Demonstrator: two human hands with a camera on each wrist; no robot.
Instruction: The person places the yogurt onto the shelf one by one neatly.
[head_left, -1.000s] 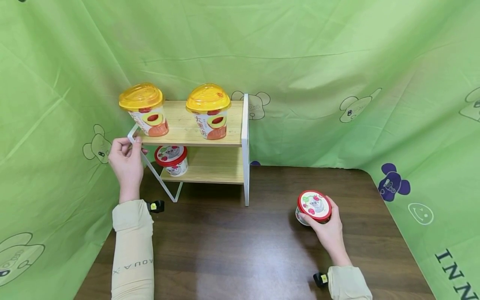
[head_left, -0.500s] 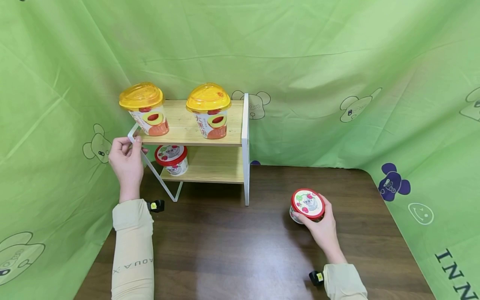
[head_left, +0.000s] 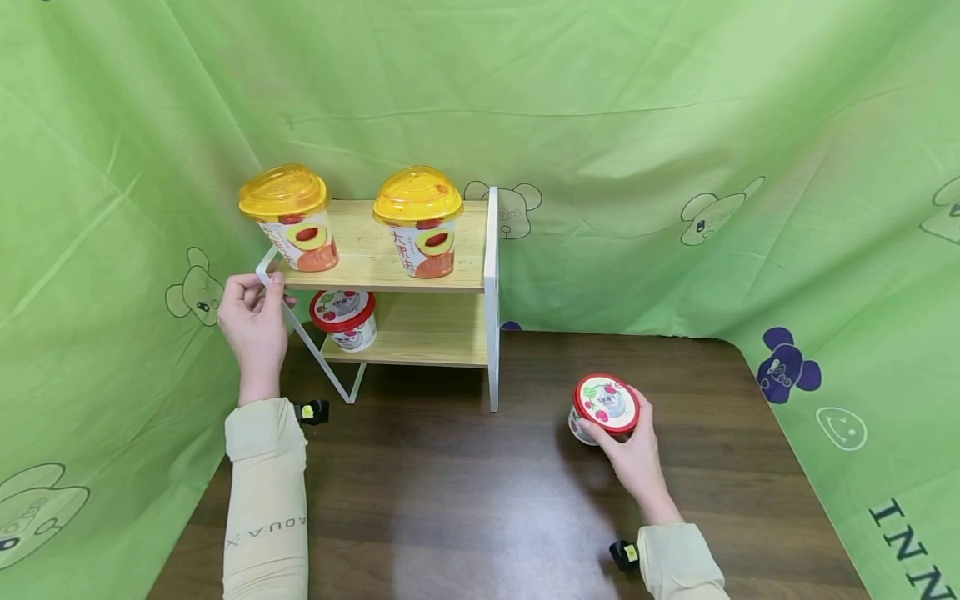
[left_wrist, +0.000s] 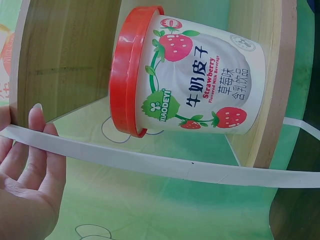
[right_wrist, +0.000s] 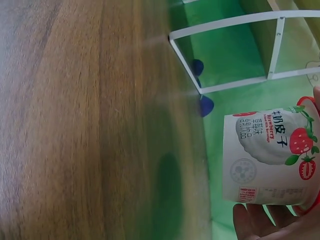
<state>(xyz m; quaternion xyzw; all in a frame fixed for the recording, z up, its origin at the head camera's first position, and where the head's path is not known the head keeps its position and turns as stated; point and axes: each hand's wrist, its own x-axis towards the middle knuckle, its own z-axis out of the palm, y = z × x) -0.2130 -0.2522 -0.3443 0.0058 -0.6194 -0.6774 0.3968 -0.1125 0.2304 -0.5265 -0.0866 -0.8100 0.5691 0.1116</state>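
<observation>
My left hand pinches the white metal frame at the front left corner of a two-tier wooden shelf. On the lower board, close to that hand, stands a strawberry milk tub with a red lid. Two fruit cups with domed yellow lids stand on the upper board, peach pictures facing front. To the right of the shelf, my right hand grips a second strawberry milk tub round its side, lid up. In the right wrist view this tub shows above the table, fingertips near its base.
A dark wooden table lies under everything. The shelf's right white side frame stands between the lower board and the held tub. Green printed cloth hangs behind and at both sides.
My right hand has carried the strawberry milk tub a little to the left, towards the shelf, and slightly farther back. The left hand has stayed in place on the frame.
</observation>
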